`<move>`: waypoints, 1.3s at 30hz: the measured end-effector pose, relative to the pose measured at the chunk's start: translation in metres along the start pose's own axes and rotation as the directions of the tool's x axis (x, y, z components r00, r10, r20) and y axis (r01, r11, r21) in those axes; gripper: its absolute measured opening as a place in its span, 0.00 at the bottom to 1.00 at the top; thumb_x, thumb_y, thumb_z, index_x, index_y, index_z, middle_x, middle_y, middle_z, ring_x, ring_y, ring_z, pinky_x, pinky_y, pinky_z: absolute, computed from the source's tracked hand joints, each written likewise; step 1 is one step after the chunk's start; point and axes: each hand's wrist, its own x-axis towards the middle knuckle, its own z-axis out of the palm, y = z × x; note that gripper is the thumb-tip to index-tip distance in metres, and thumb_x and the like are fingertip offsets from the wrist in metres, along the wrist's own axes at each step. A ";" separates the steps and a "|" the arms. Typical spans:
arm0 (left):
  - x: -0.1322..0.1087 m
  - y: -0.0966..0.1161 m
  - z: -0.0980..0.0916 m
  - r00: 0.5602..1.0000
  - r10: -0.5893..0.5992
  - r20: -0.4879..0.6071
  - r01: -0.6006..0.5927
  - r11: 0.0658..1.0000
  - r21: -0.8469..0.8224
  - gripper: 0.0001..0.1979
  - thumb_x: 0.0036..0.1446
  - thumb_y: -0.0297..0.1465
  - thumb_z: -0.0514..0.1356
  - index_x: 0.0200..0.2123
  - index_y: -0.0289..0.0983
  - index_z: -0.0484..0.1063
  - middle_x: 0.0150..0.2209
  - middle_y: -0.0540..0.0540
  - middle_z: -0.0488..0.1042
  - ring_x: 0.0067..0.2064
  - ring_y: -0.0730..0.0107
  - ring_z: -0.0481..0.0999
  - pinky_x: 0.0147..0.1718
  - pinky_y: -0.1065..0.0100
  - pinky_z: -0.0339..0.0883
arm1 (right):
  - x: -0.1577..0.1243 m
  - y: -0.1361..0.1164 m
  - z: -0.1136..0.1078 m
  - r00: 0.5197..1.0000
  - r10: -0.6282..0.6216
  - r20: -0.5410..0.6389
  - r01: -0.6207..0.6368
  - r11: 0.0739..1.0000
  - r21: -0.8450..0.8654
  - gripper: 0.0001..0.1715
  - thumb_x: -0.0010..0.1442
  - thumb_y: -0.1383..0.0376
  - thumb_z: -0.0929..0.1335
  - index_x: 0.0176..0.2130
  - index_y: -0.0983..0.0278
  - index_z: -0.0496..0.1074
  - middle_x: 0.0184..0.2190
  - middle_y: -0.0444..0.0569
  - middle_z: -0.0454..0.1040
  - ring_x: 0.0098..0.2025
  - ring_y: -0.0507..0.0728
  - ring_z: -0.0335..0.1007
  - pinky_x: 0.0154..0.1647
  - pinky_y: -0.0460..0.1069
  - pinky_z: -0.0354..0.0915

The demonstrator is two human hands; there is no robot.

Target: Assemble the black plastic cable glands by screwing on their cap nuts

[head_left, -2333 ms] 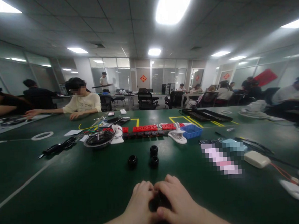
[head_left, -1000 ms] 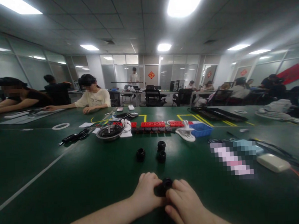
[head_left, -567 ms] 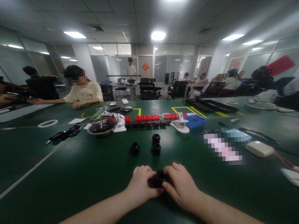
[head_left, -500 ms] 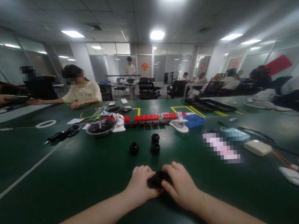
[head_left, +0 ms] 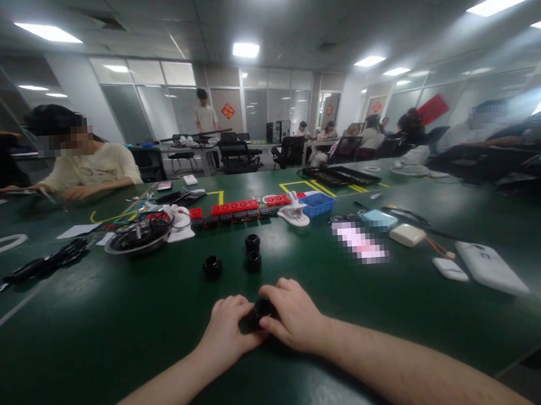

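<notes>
Close to the table's near side, my right hand (head_left: 298,320) is closed round a black, hollow, ring-shaped piece (head_left: 264,311) whose opening faces up. My left hand (head_left: 226,333) meets it from the other side, thumb and fingers closed on a dark part of it; whether that is a second piece I cannot make out. Beyond my hands stand similar black round pieces: a single one (head_left: 213,266) to the left, and a nearer one (head_left: 254,261) touching one behind it (head_left: 252,243).
Across the green table (head_left: 135,321) lie a metal bowl of cables (head_left: 138,241), a red-and-black strip (head_left: 234,209), a white clamp (head_left: 294,213) and a blue bin (head_left: 319,204). Phones, cases and cords lie right. Black cables (head_left: 47,264) lie left. A person (head_left: 94,164) sits at far left.
The camera has turned to the right, so the scene shifts left in view. Both hands keep their hold on the black piece, with little change in pose.
</notes>
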 end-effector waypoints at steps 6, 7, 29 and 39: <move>0.002 -0.001 0.002 1.000 -0.012 0.015 0.011 1.000 0.024 0.12 0.47 0.42 0.57 0.29 0.39 0.70 0.31 0.49 0.68 0.35 0.64 0.66 0.37 0.63 0.56 | 0.001 0.001 0.000 1.000 -0.013 0.012 0.013 1.000 -0.027 0.24 0.58 0.53 0.60 0.46 0.68 0.62 0.35 0.51 0.69 0.36 0.58 0.57 0.37 0.51 0.53; 0.002 -0.001 0.002 1.000 -0.009 0.018 0.008 1.000 0.027 0.12 0.47 0.41 0.57 0.29 0.39 0.70 0.31 0.49 0.68 0.35 0.64 0.66 0.37 0.63 0.56 | 0.001 0.001 0.000 1.000 -0.015 0.012 0.016 1.000 -0.027 0.24 0.58 0.52 0.60 0.46 0.68 0.62 0.35 0.51 0.69 0.36 0.58 0.57 0.37 0.52 0.53; 0.005 -0.002 0.002 0.994 0.054 0.093 -0.056 0.998 0.013 0.09 0.47 0.38 0.57 0.29 0.38 0.67 0.31 0.49 0.67 0.36 0.63 0.66 0.38 0.61 0.58 | 0.002 0.001 -0.005 0.996 -0.060 0.066 0.063 0.997 -0.038 0.31 0.51 0.47 0.65 0.45 0.67 0.63 0.34 0.50 0.69 0.35 0.57 0.59 0.36 0.51 0.55; 0.005 -0.008 0.008 0.994 0.042 0.104 -0.049 0.996 0.070 0.06 0.45 0.33 0.58 0.27 0.38 0.66 0.30 0.49 0.67 0.35 0.62 0.65 0.37 0.62 0.58 | 0.001 0.003 0.001 0.997 -0.041 0.061 0.046 0.996 -0.073 0.26 0.50 0.48 0.65 0.40 0.65 0.67 0.31 0.48 0.67 0.34 0.57 0.58 0.34 0.50 0.55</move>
